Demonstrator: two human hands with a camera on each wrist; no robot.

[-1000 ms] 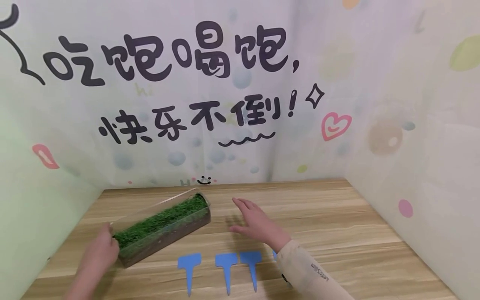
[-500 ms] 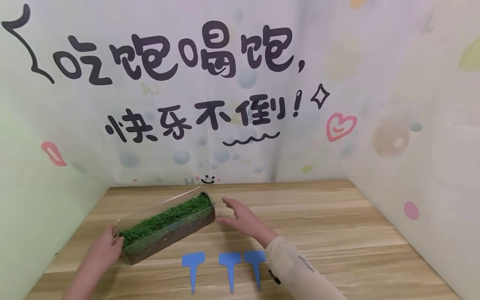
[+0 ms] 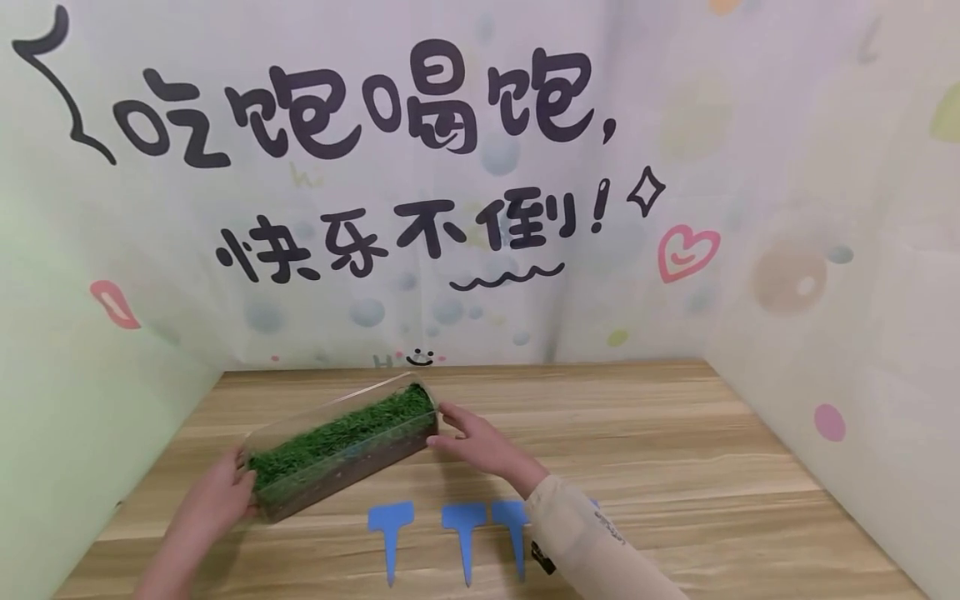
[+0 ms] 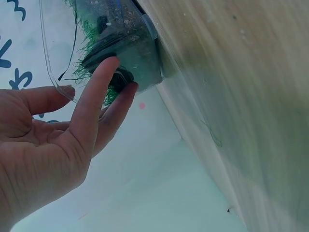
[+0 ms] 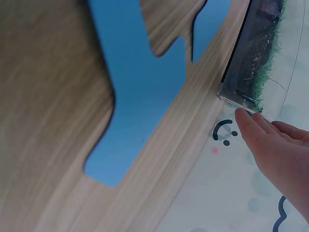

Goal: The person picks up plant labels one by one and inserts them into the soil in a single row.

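Note:
A long clear planter box [image 3: 345, 467] of green grass over dark soil sits at a slant on the table. My left hand [image 3: 213, 500] grips its near left end; in the left wrist view the fingers [image 4: 91, 104] curve about the end wall and rim. At the far right end is my right hand [image 3: 480, 442], fingers extended, with fingertips right at the end wall. The right wrist view shows those straight fingers [image 5: 256, 128] beside the box's corner [image 5: 231, 92]. Blue T-shaped plant labels [image 3: 391, 533] lie in a row nearer to me.
A patterned sheet with large black writing [image 3: 420, 158] stands behind the wood-grain table [image 3: 675, 467], with walls at both sides. My right sleeve [image 3: 592, 533] passes over part of the label row. A small black item [image 3: 543, 557] shows at the sleeve's lower side.
My right hand has come left to the box's far end. The box has shifted slightly away and to the right with my left hand on it. The whole view has also swung slightly left.

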